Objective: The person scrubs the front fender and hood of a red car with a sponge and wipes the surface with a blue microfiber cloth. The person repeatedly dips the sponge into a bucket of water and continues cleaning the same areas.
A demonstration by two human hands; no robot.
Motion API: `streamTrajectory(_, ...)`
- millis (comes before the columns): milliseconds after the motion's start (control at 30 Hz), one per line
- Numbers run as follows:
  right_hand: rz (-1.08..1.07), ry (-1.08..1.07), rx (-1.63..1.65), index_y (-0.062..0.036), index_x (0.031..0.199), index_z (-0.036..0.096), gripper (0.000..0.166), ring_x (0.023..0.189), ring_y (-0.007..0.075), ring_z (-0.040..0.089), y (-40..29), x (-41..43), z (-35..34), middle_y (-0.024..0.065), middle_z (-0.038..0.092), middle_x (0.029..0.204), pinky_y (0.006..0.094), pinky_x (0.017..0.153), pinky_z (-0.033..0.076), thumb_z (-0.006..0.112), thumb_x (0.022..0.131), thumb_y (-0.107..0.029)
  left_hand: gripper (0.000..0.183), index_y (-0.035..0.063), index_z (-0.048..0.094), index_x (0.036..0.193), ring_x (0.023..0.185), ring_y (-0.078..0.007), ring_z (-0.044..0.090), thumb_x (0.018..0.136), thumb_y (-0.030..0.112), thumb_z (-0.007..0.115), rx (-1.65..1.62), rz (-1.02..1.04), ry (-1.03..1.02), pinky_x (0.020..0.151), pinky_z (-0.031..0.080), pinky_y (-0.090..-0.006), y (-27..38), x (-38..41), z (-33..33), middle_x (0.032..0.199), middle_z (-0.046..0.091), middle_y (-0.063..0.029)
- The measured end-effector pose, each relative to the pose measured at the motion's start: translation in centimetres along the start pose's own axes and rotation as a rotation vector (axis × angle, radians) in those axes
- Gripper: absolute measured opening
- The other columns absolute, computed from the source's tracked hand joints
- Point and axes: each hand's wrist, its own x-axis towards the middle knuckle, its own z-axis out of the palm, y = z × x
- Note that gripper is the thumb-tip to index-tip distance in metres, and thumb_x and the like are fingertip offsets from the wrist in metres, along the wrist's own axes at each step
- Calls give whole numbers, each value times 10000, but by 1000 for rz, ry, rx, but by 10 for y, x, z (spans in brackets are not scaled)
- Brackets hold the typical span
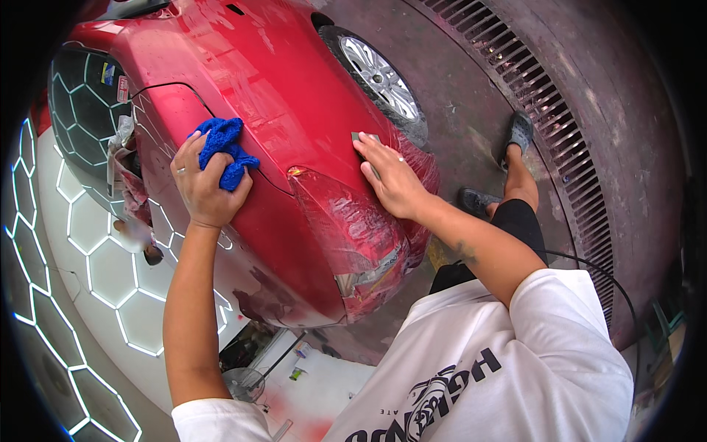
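Note:
My left hand (207,179) grips a crumpled blue microfiber cloth (223,149) above the edge of a red car's hood, by the fender seam. Flat over the red front fender (309,121), my right hand (392,174) presses a thin grey-green pad (356,136); most of the pad is hidden under the fingers. Wrinkled clear plastic film (353,221) covers the headlight area between and below my hands. Dull, pale smears mark the paint farther up the fender.
The front wheel (381,77) stands beyond the fender. A floor drain grate (552,127) curves along the right, near my feet. Another person (135,210) is across the car. A black cable (618,282) passes behind my right arm. A fan (246,384) stands below.

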Motion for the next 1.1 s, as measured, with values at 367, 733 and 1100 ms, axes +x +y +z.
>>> streamTrajectory(367,51,-26,26,-98,1699,315,639,1675,351,133,5,95,-7,173,206,1798,616,1326,107,315,1175,-463,290,102,717,890,1310,-443,584,663,217,855,-8,4,12,1118,423,-549,3,7,1,1306,649,-206)
streamTrajectory(733,74,38,-73,-71,1711,268,696,1673,348,154,-8,124,4,163,197,1803,632,1322,114,306,1163,-499,285,165,722,858,1312,-387,591,648,275,882,-1,-15,30,1101,425,-513,0,8,3,1296,653,-114)
streamTrajectory(1100,30,-90,9,-86,1719,272,673,1677,360,122,-44,53,24,186,184,1801,601,1331,92,328,1169,-471,278,171,717,837,1302,-384,607,630,255,883,-4,-47,9,1087,435,-515,-4,-11,-13,1292,661,-109)
